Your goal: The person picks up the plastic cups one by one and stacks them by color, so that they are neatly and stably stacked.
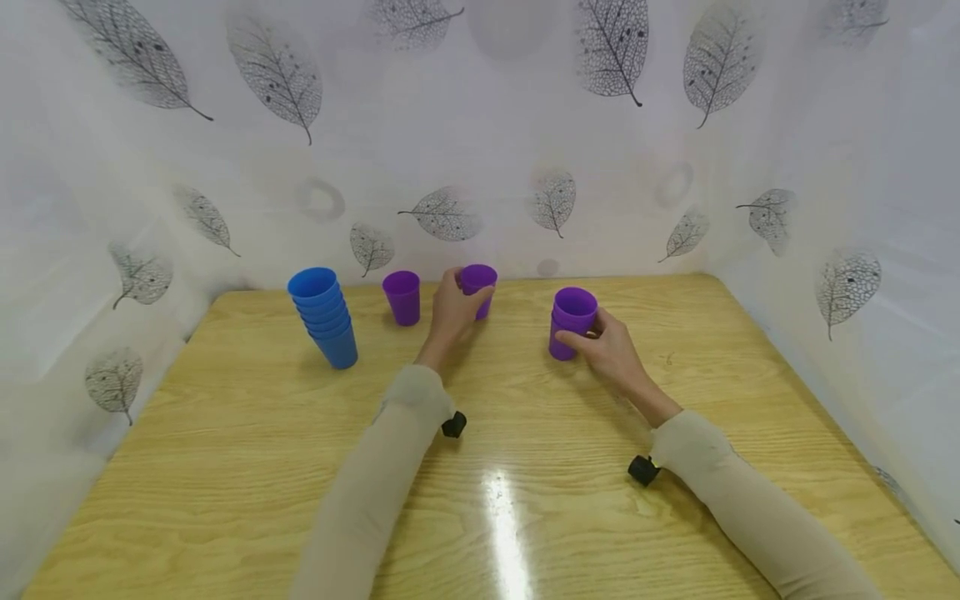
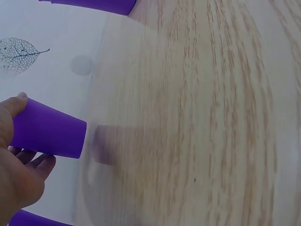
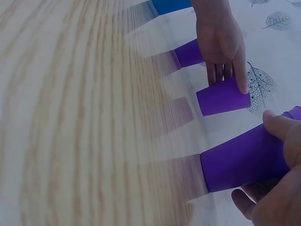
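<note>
My left hand (image 1: 448, 312) holds a purple cup (image 2: 51, 129) between thumb and fingers near the back edge of the table. In the left wrist view its base sits close over the wood, with a small gap to its reflection. My right hand (image 1: 617, 357) grips a stack of two nested purple cups (image 1: 564, 327) by the side, farther right. That stack stands upright with its base at the tabletop in the right wrist view (image 3: 242, 157). Another purple cup (image 1: 406, 302) stands upright, untouched, left of my left hand.
A tall stack of several nested blue cups (image 1: 330, 321) stands at the left, leaning slightly in the head view. The wood-grain table (image 1: 540, 450) ends at a white curtain with a leaf print (image 1: 510, 150) behind and at both sides.
</note>
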The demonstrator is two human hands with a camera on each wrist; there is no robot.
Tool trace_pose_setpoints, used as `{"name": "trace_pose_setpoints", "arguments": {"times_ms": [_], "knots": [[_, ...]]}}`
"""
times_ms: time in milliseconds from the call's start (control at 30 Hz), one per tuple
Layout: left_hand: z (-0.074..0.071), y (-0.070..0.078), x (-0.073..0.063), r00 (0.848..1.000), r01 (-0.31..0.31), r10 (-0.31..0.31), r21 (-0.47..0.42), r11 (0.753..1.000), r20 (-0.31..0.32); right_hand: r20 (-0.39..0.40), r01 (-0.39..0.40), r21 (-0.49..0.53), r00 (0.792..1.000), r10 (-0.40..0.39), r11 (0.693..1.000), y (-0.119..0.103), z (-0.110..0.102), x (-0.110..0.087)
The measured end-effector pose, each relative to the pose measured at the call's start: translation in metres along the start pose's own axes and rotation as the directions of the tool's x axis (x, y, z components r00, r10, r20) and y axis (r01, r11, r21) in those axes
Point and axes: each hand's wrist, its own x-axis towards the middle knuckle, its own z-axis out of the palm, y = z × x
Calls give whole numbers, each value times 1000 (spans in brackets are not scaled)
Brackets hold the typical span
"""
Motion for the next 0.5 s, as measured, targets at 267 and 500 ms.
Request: {"name": "trace_pose_setpoints", "arguments": {"times_ms": [267, 500], "knots": [[-16, 7, -11, 996, -35, 35, 4, 999, 83, 3, -11, -43, 1000, 11, 999, 1, -1, 2], [-27, 20, -23, 984, -63, 70, -45, 997, 163, 14, 19, -66, 1000, -18, 998, 2, -4, 4]]}}
